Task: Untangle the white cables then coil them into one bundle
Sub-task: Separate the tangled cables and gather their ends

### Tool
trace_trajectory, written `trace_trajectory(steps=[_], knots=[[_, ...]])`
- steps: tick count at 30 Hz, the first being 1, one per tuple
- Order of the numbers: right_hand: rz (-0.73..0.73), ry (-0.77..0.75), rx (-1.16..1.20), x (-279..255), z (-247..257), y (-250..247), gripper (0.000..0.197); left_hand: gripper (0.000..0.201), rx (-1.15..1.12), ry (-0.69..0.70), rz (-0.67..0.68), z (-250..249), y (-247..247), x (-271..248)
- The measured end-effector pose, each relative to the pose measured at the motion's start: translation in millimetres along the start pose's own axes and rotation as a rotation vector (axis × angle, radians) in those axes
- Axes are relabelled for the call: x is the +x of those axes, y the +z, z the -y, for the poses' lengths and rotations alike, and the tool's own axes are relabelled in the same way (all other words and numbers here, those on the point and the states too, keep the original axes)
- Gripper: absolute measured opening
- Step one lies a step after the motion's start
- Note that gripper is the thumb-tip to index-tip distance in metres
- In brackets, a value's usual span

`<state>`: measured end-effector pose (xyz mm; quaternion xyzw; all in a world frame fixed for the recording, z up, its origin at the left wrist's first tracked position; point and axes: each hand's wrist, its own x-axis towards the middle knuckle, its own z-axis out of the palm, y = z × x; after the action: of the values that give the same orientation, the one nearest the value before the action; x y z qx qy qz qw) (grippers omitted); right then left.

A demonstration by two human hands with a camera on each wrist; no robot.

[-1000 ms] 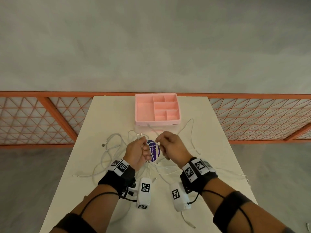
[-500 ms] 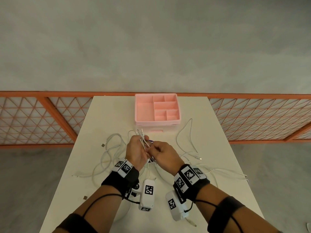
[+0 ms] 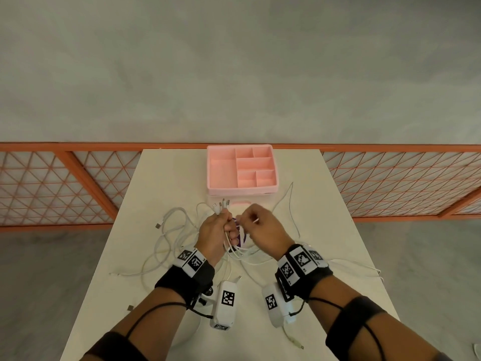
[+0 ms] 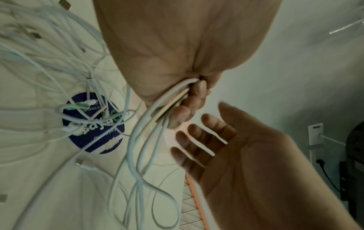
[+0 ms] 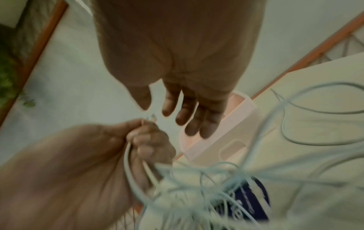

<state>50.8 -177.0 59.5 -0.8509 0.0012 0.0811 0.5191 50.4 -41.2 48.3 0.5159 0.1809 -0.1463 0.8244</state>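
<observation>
- The thin white cables (image 3: 179,238) are smooth, round cords with small metal-tipped plugs; most lie in loose, overlapping loops on the matte cream tabletop (image 3: 325,217), spread from the left side across the middle and out towards the right edge; in the left wrist view they cross over one another in a knot of curves.
- The left hand (image 3: 212,234) is clenched around a gathered sheaf of these cables; the plug ends (image 3: 221,204) fan out above the fist, side by side, and the cords hang from below the curled fingers (image 4: 194,99) down to the table; one strand in the sheaf looks cream rather than white.
- The right hand (image 3: 263,231) hovers just beside the left; both wrist views show its fingers (image 5: 189,112) straight and slightly spread, palm bare, grasping nothing.
- A round dark purple sticker (image 4: 92,126) with pale lettering lies flat on the tabletop beneath the hands; several cable loops and plugs cross it.
- A pink plastic organiser tray (image 3: 242,190), rectangular with rounded corners and smooth walls, stands at the far middle of the table; it is split into one large compartment on the left and five smaller ones on the right.
- Behind the table runs an orange metal railing (image 3: 78,175) with a diamond wire mesh; beyond it is a grey, mottled concrete floor (image 3: 234,74).
</observation>
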Motion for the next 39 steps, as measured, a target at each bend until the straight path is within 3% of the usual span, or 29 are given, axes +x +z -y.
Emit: trace_trajectory(steps=[2, 5, 7, 13, 18, 22, 27, 29, 33, 39], knots=[[-0.043, -0.014, 0.110, 9, 4, -8, 0.017, 0.029, 0.026, -0.025, 0.059, 0, 0, -3], [0.142, -0.030, 0.177, 17, 11, -8, 0.034, 0.028, 0.114, -0.040, 0.128, 0, 4, -7], [0.204, -0.072, 0.094, 19, 14, -4, 0.037, 0.026, 0.171, -0.057, 0.161, -1, 9, -9], [0.167, -0.155, -0.008, 18, 21, 0, 0.019, 0.012, 0.273, -0.083, 0.227, -6, 8, -14], [0.148, -0.183, -0.027, 17, 22, -1, 0.016, 0.033, 0.441, -0.032, 0.241, -1, 4, -14], [0.092, -0.122, 0.124, 17, 19, 5, 0.026, 0.028, 0.457, 0.066, 0.186, 0, 14, -15], [0.187, -0.045, 0.352, 0, 19, 21, 0.054, 0.033, 0.071, 0.119, -0.031, -16, 16, -11], [0.235, -0.062, 0.274, -5, 11, 19, 0.049, 0.037, -0.068, 0.115, -0.012, -23, 13, -7], [0.331, -0.171, -0.354, -6, -20, -4, 0.024, 0.037, -0.267, 0.134, -0.021, -42, -6, 5], [0.299, 0.033, -0.621, -7, -74, -79, 0.043, 0.041, -0.275, 0.203, -0.107, -81, -40, 17]])
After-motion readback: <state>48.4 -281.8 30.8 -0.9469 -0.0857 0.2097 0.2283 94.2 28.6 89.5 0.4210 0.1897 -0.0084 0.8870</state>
